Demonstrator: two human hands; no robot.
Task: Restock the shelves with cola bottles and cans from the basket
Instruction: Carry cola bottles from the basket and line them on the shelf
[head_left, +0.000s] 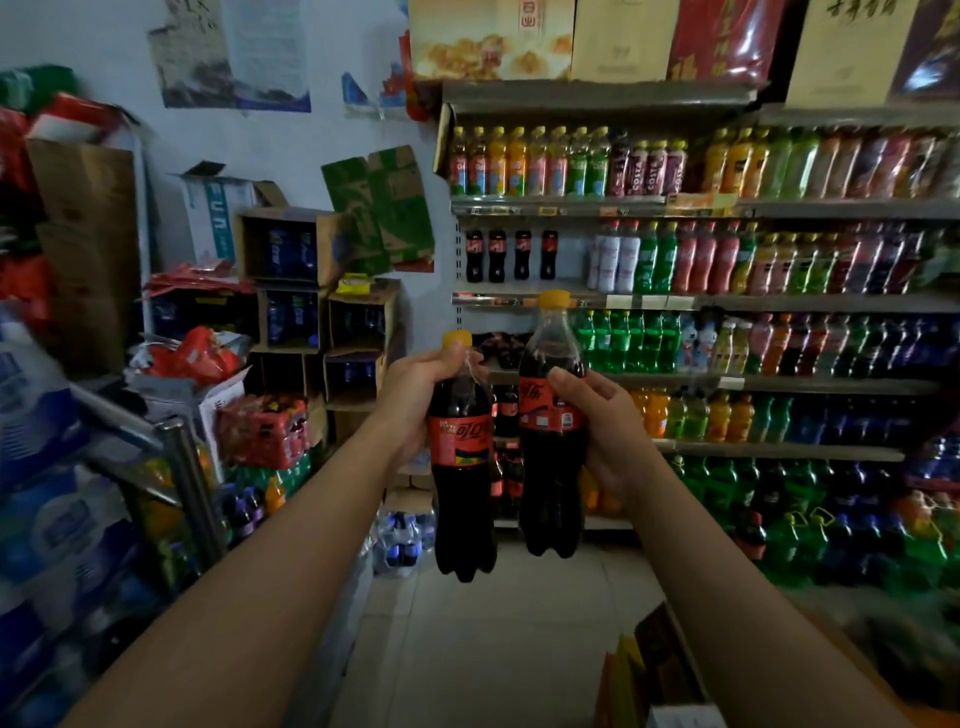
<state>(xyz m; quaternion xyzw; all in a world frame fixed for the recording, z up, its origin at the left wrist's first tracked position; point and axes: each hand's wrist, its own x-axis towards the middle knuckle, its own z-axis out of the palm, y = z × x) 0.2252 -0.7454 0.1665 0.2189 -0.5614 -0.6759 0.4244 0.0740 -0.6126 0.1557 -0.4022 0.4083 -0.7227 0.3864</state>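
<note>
- L hand (415, 395) is clamped round the shoulder of a cola bottle (462, 493), thumb up by the yellow cap. The grip is high, so the btl hangs upright below it.
- R hand (602, 431) is wrapped on a 2nd cola bottle (550, 467) at label level, fingers curled in from the right side. This one rides a bit higher.
- Both btls are upright, just beside each other; can't tell if they touch. One per hand, prob. to shelve two per trip.
- Neither is on a shelf yet: both are in the air in front of the drinks shelving (779, 387), above the tiled floor (493, 649).
- Likely target: the row w/ four small cola bottles (511, 254), which has bare space to its right. More dark btls sit on lower shelves behind the held pair.
- Basket isn't in view.
- Left side: stacked cardboard boxes (291, 249), some w/ blue btls inside.
- Next, my guess: step closer and set each btl base-first so it doesn't tip its neighbours.
</note>
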